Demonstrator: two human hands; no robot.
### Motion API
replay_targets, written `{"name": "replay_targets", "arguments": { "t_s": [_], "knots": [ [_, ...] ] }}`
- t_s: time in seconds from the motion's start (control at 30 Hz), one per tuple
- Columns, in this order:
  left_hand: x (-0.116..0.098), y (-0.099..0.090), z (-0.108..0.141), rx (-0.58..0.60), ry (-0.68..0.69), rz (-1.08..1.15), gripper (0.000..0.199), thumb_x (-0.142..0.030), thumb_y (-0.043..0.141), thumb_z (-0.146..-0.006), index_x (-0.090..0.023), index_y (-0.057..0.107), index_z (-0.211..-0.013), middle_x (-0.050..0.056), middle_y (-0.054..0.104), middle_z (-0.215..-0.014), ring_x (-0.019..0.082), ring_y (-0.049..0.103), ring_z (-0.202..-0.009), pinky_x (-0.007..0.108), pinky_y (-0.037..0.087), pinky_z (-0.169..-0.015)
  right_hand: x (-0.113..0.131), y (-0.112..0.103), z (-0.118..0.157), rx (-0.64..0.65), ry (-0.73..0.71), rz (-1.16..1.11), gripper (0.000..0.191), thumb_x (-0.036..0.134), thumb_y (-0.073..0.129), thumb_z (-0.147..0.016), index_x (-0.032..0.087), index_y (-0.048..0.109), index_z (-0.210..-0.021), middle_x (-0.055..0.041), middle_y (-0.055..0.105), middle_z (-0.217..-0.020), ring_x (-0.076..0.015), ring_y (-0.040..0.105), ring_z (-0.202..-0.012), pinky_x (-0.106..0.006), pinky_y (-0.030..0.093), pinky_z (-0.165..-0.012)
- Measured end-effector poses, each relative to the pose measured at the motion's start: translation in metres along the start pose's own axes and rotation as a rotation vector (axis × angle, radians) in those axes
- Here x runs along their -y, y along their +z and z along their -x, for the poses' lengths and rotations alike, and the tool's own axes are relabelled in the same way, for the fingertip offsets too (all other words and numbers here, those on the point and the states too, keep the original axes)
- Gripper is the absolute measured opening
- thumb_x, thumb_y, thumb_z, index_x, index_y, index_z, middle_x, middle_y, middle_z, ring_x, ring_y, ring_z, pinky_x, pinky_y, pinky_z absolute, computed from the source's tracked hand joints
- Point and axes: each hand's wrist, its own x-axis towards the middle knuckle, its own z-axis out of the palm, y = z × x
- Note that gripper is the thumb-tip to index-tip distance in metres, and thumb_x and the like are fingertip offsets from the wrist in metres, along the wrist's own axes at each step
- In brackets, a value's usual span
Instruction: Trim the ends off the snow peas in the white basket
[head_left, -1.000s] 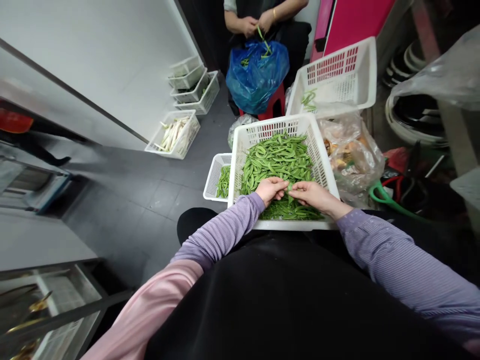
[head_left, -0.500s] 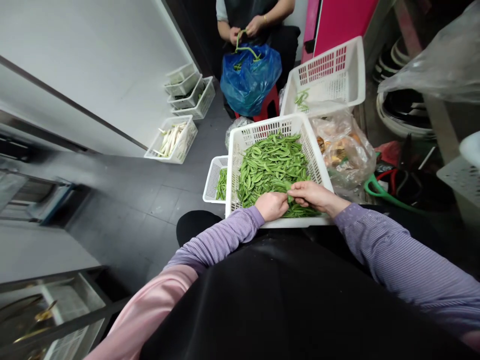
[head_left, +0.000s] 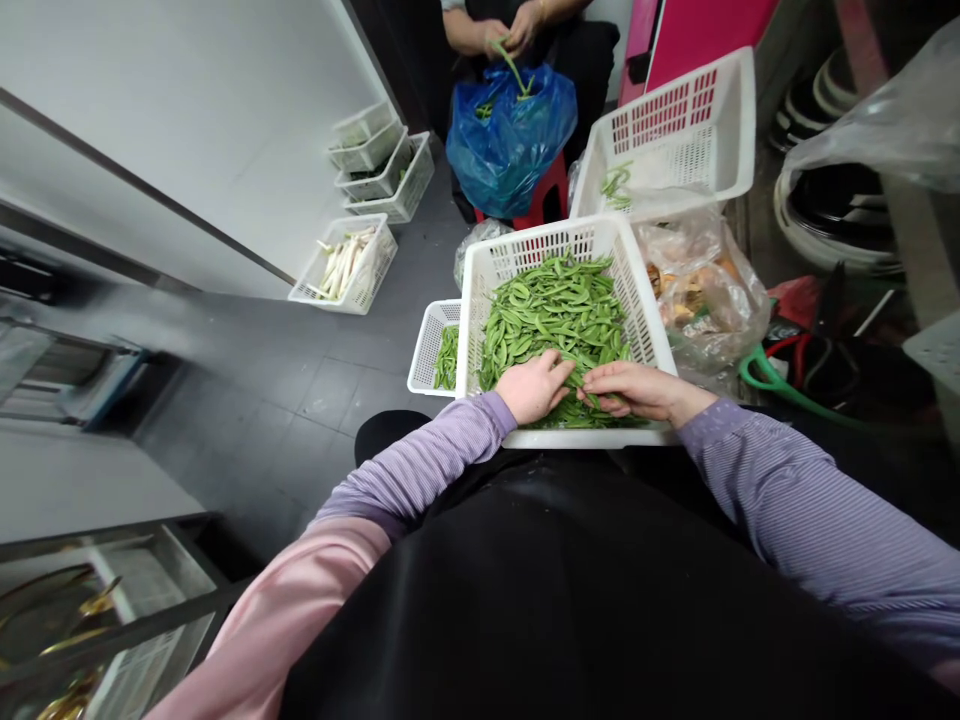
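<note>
A white plastic basket [head_left: 654,310] full of green pea pods [head_left: 555,305] stands close against my black apron. Over the near part of the pods, my left hand [head_left: 534,387] rests with its fingers bent down and slightly apart; no pod shows in its grip, though its fingertips are partly hidden. Just to the right, my right hand [head_left: 637,390] has thumb and fingers pinched together on a pea pod [head_left: 589,400]. The two hands are close together above the pile.
A smaller white basket [head_left: 426,345] with pods is to the left. Across from me, a person's hands [head_left: 514,38] hold a green stem over a blue bag [head_left: 510,140]. At right are a tilted white basket [head_left: 675,190], a clear bag [head_left: 709,300] and green-handled scissors [head_left: 765,372].
My left hand has come off the pod pinched between both hands and moved slightly up and left onto the pile. My right hand stays pinched. The view has shifted a little.
</note>
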Motion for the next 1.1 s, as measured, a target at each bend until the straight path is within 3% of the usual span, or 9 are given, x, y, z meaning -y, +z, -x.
{"name": "replay_targets", "arguments": {
  "t_s": [0.13, 0.3, 0.37, 0.43, 0.57, 0.7, 0.87, 0.97, 1.1],
  "knots": [
    [-0.002, -0.011, -0.014, 0.220, 0.083, 0.037, 0.019, -0.015, 0.042, -0.080, -0.015, 0.061, -0.084, 0.008, 0.059, -0.087, 0.017, 0.058, -0.080, 0.024, 0.043, -0.066, 0.000, -0.001, -0.001, -0.046, -0.063, 0.331, 0.022, 0.037, 0.061, -0.064, 0.016, 0.062, -0.071, 0.0009, 0.054, -0.057, -0.0052, 0.032, -0.039, -0.021, 0.020, -0.037],
    [0.009, -0.031, -0.036, 0.362, 0.118, 0.501, 0.010, -0.016, 0.058, -0.070, -0.014, 0.061, -0.060, 0.000, 0.056, -0.056, 0.009, 0.051, -0.052, 0.020, 0.040, -0.055, 0.003, 0.002, 0.001, -0.140, -0.392, 0.788, 0.027, 0.041, 0.056, -0.071, 0.018, 0.060, -0.058, 0.0023, 0.052, -0.050, -0.0095, 0.043, -0.049, -0.023, 0.032, -0.050],
    [0.013, -0.032, -0.040, 0.333, 0.064, 0.706, 0.017, -0.021, 0.050, -0.078, -0.013, 0.064, -0.070, 0.001, 0.057, -0.056, 0.007, 0.047, -0.045, 0.020, 0.039, -0.050, 0.006, 0.004, 0.004, -0.241, -0.517, 0.717, 0.031, 0.042, 0.051, -0.075, 0.018, 0.059, -0.059, 0.0006, 0.055, -0.055, -0.0109, 0.047, -0.053, -0.024, 0.035, -0.055],
    [0.016, -0.022, -0.037, 0.294, -0.007, 0.775, 0.028, -0.023, 0.039, -0.084, -0.011, 0.064, -0.081, 0.003, 0.059, -0.062, 0.007, 0.047, -0.045, 0.021, 0.041, -0.050, 0.008, 0.003, 0.006, -0.485, -0.621, 0.589, 0.031, 0.042, 0.049, -0.078, 0.018, 0.058, -0.061, -0.0006, 0.057, -0.059, -0.0110, 0.048, -0.056, -0.024, 0.037, -0.057],
    [0.019, 0.023, -0.018, 0.405, -0.069, 0.353, 0.020, -0.017, 0.049, -0.074, -0.011, 0.066, -0.081, 0.008, 0.061, -0.080, 0.016, 0.058, -0.072, 0.028, 0.046, -0.071, 0.012, -0.014, 0.004, -0.908, -0.671, 0.169, 0.027, 0.042, 0.047, -0.080, 0.019, 0.054, -0.068, 0.0018, 0.049, -0.056, -0.0073, 0.038, -0.043, -0.022, 0.031, -0.043],
    [0.017, 0.069, -0.009, 0.315, -0.029, 0.018, 0.037, -0.020, 0.055, -0.070, -0.013, 0.058, -0.107, 0.015, 0.053, -0.108, 0.026, 0.051, -0.100, 0.035, 0.044, -0.083, 0.016, -0.033, -0.001, -0.811, -0.552, -0.240, 0.019, 0.036, 0.050, -0.079, 0.021, 0.046, -0.070, 0.0050, 0.041, -0.051, -0.0068, 0.038, -0.039, -0.019, 0.029, -0.036],
    [0.006, 0.097, -0.035, 0.362, -0.100, -0.019, 0.028, -0.015, 0.037, -0.083, -0.009, 0.056, -0.102, 0.015, 0.055, -0.099, 0.021, 0.058, -0.089, 0.033, 0.045, -0.076, 0.015, -0.028, -0.002, -0.614, -0.312, -0.398, 0.024, 0.034, 0.056, -0.074, 0.019, 0.041, -0.064, 0.0045, 0.042, -0.052, -0.0064, 0.041, -0.041, -0.020, 0.034, -0.037],
    [0.009, 0.095, -0.042, 0.349, -0.097, 0.052, 0.022, -0.018, 0.045, -0.079, -0.013, 0.058, -0.097, 0.012, 0.056, -0.099, 0.019, 0.059, -0.085, 0.030, 0.045, -0.074, 0.010, -0.025, 0.000, -0.606, -0.287, -0.185, 0.024, 0.031, 0.065, -0.066, 0.020, 0.043, -0.065, 0.0075, 0.037, -0.047, -0.0057, 0.035, -0.037, -0.019, 0.027, -0.034],
    [0.015, 0.074, -0.034, 0.201, -0.233, 0.338, 0.015, -0.025, 0.054, -0.074, -0.015, 0.061, -0.083, 0.004, 0.059, -0.083, 0.013, 0.056, -0.074, 0.023, 0.043, -0.069, 0.001, -0.021, -0.004, -0.683, -0.218, 0.454, 0.014, 0.027, 0.068, -0.060, 0.018, 0.060, -0.068, 0.0062, 0.042, -0.043, -0.0068, 0.035, -0.037, -0.022, 0.026, -0.038]
  ]
}}
